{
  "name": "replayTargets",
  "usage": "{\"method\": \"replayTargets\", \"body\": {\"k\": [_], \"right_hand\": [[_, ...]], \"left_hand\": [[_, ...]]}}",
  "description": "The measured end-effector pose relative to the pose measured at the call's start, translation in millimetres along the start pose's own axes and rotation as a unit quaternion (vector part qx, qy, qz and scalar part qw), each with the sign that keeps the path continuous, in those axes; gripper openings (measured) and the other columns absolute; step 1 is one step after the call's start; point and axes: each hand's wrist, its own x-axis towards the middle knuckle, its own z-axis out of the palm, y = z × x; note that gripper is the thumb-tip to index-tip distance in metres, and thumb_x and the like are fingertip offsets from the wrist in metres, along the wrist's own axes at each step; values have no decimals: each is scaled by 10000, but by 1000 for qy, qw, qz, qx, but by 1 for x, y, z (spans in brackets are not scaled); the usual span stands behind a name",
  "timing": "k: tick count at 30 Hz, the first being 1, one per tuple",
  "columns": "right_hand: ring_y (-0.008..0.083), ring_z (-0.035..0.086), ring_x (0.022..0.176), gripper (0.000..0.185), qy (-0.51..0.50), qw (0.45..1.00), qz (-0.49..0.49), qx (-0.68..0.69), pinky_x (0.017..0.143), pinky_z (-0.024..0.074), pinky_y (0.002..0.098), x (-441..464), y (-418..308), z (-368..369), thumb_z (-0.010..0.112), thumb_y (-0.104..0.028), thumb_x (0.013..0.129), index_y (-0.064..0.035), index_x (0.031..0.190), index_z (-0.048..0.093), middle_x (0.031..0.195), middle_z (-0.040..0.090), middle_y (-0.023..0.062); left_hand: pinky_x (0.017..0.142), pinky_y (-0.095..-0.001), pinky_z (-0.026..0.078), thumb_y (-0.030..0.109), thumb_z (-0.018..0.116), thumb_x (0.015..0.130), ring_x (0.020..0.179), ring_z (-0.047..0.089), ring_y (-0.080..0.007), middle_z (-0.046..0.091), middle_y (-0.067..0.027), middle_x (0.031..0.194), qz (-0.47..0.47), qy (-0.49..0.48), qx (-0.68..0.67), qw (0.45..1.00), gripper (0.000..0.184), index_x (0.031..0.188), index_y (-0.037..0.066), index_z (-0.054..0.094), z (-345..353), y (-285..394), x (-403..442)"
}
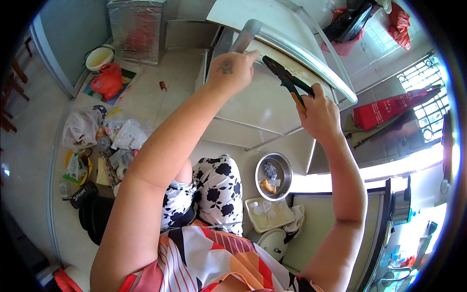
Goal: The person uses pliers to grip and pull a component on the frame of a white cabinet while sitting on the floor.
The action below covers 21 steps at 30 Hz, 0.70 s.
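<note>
My right hand (pixel 321 114) is closed round the handles of a pair of pliers (pixel 287 78), with dark jaws and black and orange grips. The jaws point up and left, close to the edge of a pale cabinet (pixel 253 102) with silver metal trim (pixel 311 63). My left hand (pixel 231 70) is at the cabinet's upper left corner, its back towards me. Its fingers are curled by a grey rounded post (pixel 247 36), and the index finger reaches towards the plier tips. What lies under those fingers is hidden.
A steel bowl (pixel 273 155) with small items stands below the cabinet, beside a cream tray (pixel 255 219). Bags and household items (pixel 129 134) lie piled on the left floor, near a red plastic bag (pixel 107 82) and a white bucket (pixel 99 57). A stove pot (pixel 401 202) is at right.
</note>
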Motion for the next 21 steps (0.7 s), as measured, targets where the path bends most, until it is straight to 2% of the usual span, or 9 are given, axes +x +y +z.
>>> {"method": "replayTargets", "body": {"k": [2,8,11,12,15,18,21], "right_hand": [[289,605,673,114,-22,1000,0,0,603,514,388,1,-1,-1,618,-169,757,-61,769,651,924,484,141],[303,604,658,156,-105,994,12,14,613,512,399,4,2,4,597,-196,787,-52,788,657,947,481,150],[297,597,681,178,-111,991,32,66,651,496,402,2,2,6,594,-220,803,-64,856,661,960,479,138],[292,593,690,190,-106,990,41,89,667,488,399,1,2,6,595,-230,807,-69,882,661,963,478,131],[258,568,715,230,-70,945,41,316,695,448,370,-7,13,15,607,-272,811,-88,941,653,973,468,111],[154,479,688,244,-27,901,57,429,660,399,288,-22,10,9,612,-216,834,-34,994,633,882,451,42],[190,527,680,219,-11,906,135,401,664,417,313,-25,-3,6,655,-236,796,-52,909,620,816,535,90]], "left_hand": [[619,-406,499,104,529,777,677,628,-307,628,-159,707,2,-13,19,1000,287,1041,128,638,-1,1,0],[626,-407,505,114,535,774,686,632,-309,628,-171,708,32,-22,18,999,275,1029,110,640,-1,1,5],[537,-386,472,67,544,717,644,618,-285,604,-129,630,67,11,20,997,33,728,66,575,-1,0,4],[538,-382,474,67,544,719,645,618,-283,604,-126,629,62,3,19,998,38,734,64,578,-1,0,4],[539,-373,477,65,545,723,644,618,-279,606,-121,629,60,1,15,998,59,760,59,591,1,-4,3],[544,-377,479,68,545,728,638,619,-282,609,-125,636,70,22,15,997,109,815,56,610,2,-5,0],[556,-385,483,78,543,737,639,621,-289,615,-132,646,67,-1,23,997,173,886,56,627,-1,-4,-2]]}}
